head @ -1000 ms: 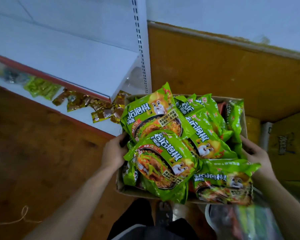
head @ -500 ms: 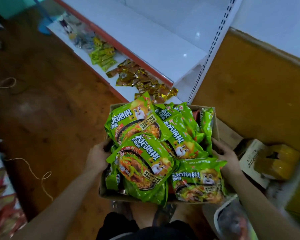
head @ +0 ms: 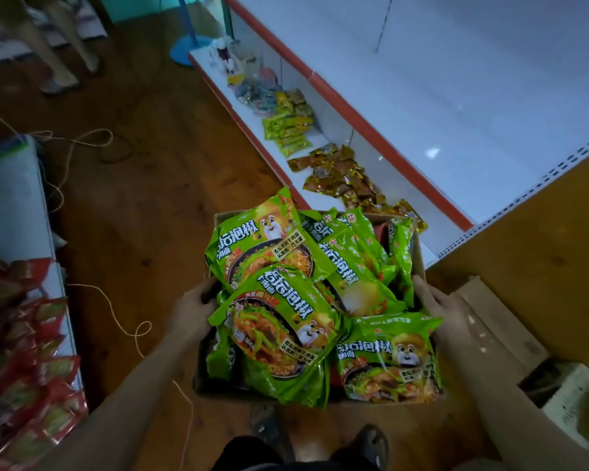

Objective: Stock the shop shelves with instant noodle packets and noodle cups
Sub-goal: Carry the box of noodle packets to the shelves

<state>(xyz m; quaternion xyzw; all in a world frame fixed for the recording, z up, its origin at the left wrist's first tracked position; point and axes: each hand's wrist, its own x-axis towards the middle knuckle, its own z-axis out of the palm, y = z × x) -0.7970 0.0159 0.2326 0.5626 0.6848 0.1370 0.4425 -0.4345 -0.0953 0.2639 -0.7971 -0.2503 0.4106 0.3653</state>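
At 8 o'clock, red packets [head: 31, 385] crowd a side shelf, and string [head: 130, 329] loops across the wooden floor beside it. The left hand [head: 191, 309] has its grip curled round the left rim of the cardboard box [head: 419, 256], which sits at centre heaped with green noodle packets [head: 279, 334]. The right hand [head: 439, 305] presses fairly straight fingers flat against the box's right wall. Toward 1 o'clock, gold sachets [head: 340, 180] lie on the white shelf [head: 388, 178].

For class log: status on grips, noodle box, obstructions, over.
Left grip curls on box, right grip flat against it. Noodle packets heaped inside. String on floor.
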